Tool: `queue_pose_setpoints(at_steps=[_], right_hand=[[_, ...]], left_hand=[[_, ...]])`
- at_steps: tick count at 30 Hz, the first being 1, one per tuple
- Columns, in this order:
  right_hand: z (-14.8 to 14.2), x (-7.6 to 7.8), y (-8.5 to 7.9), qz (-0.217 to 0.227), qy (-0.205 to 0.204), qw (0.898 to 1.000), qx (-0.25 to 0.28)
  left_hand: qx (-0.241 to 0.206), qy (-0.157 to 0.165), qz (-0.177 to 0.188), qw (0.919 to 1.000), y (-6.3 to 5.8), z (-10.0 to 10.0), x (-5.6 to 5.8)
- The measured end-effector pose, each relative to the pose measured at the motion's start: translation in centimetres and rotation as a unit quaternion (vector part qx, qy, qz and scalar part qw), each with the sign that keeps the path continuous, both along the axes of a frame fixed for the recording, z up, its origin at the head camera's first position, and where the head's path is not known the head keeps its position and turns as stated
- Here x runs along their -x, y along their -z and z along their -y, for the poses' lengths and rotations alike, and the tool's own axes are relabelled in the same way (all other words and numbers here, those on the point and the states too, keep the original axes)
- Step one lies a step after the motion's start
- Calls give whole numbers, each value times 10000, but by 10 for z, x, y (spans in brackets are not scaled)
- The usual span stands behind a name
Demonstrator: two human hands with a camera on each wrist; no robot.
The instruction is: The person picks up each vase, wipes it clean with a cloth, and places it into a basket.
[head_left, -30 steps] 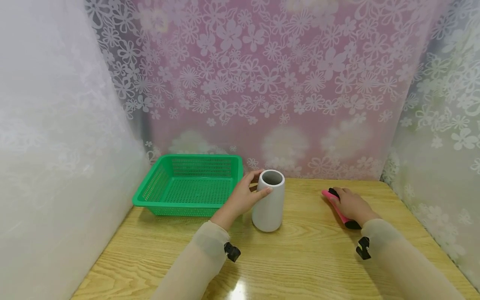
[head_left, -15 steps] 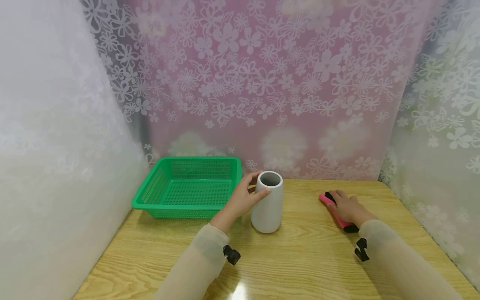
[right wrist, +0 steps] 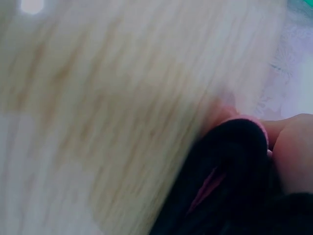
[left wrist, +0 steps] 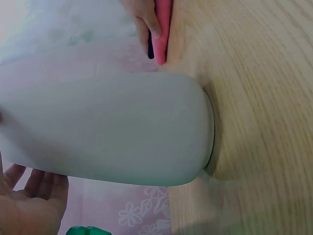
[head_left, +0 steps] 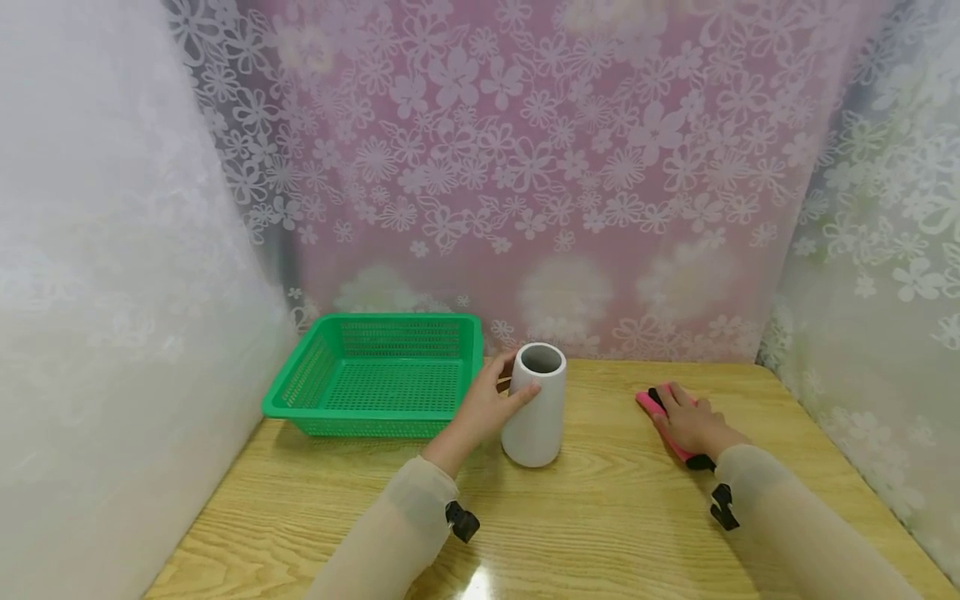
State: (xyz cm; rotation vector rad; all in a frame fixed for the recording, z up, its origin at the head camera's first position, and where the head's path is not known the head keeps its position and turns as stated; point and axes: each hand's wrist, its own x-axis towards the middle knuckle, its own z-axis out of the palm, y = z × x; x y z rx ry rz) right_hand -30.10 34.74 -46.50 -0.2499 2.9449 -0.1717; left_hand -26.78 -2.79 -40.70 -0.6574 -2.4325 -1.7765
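A tall white vase-like container [head_left: 534, 421] with a round open top stands upright on the wooden table. My left hand [head_left: 487, 408] grips its left side near the top, thumb across the front and fingers behind. In the left wrist view the vase [left wrist: 112, 129] fills the middle, its base on the tabletop. Farther right, my right hand [head_left: 688, 421] holds a long pink-and-black folded item [head_left: 666, 429] against the table, the thumb along its left side. The right wrist view shows this item's rounded black end [right wrist: 234, 147] with a pink slit; its kind is unclear.
A green plastic basket [head_left: 375, 414] with perforated walls sits left of the vase, near the back. Floral curtains [head_left: 555, 167] enclose the wooden table [head_left: 600, 517] at the back and right; a pale sheet [head_left: 135, 292] hangs on the left.
My right hand has shifted slightly left with the pink-and-black item, and more pink shows on the right of its fingers. The left hand sits slightly lower on the vase, which stays standing.
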Motion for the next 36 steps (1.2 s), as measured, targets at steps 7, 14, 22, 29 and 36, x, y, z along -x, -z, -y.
queue_pose_setpoints(at_steps=[7,14,22,29,36], right_hand=[[0,-1,3,-8,-8,10000,-6],[1,-1,5,-25,-8,10000,12],[0,0,6,-71,24,10000,-3],[-1,0,4,8,-15,10000,-9],[-2,3,8,83,-2,10000,21]], left_hand=[[243,-103,-42,9996,6,-1,-4],[559,-286,198,9978,15,-3,-9],[605,-314,513,9964,21,-5,-13],[619,-163,728,9953,28,-5,-7],[512,-171,772,9955,34,-5,-5]])
